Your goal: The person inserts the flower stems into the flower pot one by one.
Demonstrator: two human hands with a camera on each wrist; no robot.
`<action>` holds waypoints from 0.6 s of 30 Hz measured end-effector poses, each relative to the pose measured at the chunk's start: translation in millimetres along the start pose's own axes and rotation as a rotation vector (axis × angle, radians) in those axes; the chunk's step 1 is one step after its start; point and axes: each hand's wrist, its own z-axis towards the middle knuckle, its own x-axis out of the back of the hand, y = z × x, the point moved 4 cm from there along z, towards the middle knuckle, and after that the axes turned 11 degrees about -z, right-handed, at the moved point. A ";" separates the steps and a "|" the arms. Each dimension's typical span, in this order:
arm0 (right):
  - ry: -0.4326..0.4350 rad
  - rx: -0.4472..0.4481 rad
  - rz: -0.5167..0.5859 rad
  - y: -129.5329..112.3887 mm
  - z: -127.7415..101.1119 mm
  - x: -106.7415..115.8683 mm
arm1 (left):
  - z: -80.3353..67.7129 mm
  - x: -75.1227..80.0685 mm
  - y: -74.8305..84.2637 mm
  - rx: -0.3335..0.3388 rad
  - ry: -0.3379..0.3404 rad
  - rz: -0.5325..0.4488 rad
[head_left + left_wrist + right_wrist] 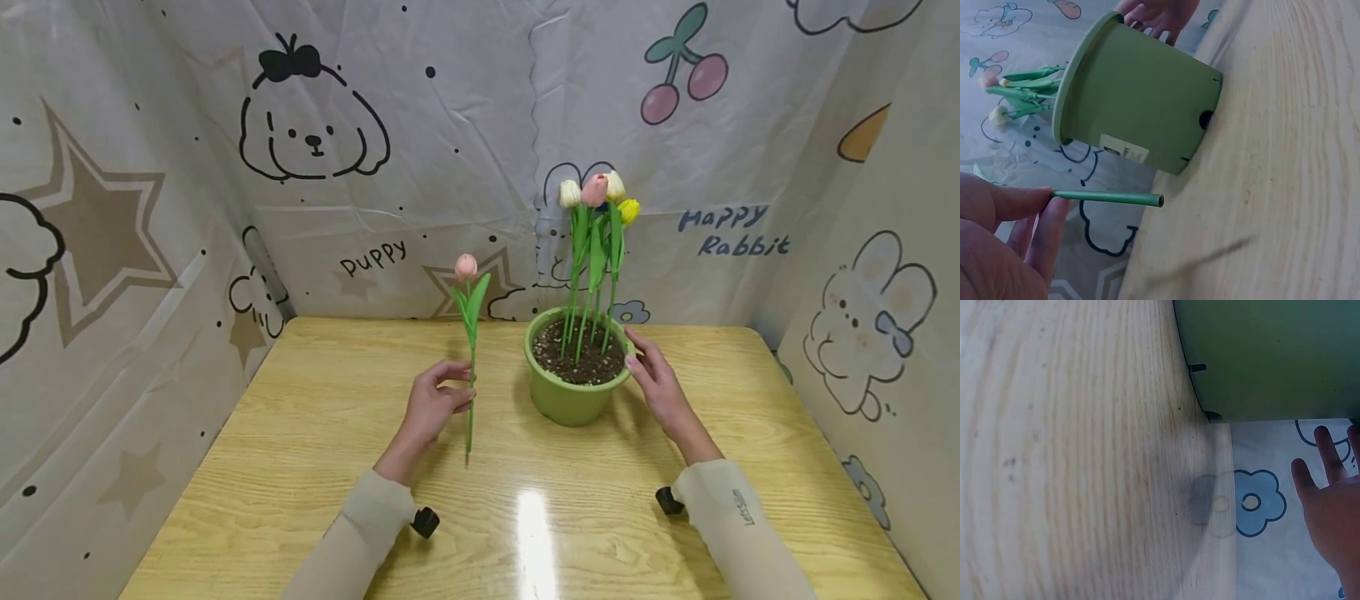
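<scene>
My left hand (432, 404) pinches the green stem of a pink artificial tulip (467, 267) between thumb and fingers. The flower stands upright, left of a green flowerpot (572, 402), its bloom at the top. In the left wrist view the cut lower end of the stem (1110, 197) sticks out past the fingertips, above the tabletop. Dark soil (551, 357) fills the pot, and several tulips (595, 192) in white, pink and yellow stand in it. On the pot's right side, my right hand (663, 396) has its fingertips at the rim; the right wrist view shows its fingers extended and spread.
The pot stands toward the back of a wooden table (337, 417). A printed cloth (450, 108) with cartoon drawings hangs close behind the table and along both sides. A small label (1124, 149) is stuck on the pot's wall.
</scene>
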 end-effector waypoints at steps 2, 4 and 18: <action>-0.002 -0.002 0.005 0.4 -0.6 -0.4 | -0.5 -2.9 3.5 -0.012 -0.007 0.001; -0.002 -0.005 0.009 0.8 -0.7 -0.2 | 0.1 -6.4 7.7 -0.027 -0.017 0.001; -0.002 -0.013 -0.012 1.6 -0.2 0.6 | 10.6 -44.3 50.0 -0.152 -0.094 -0.020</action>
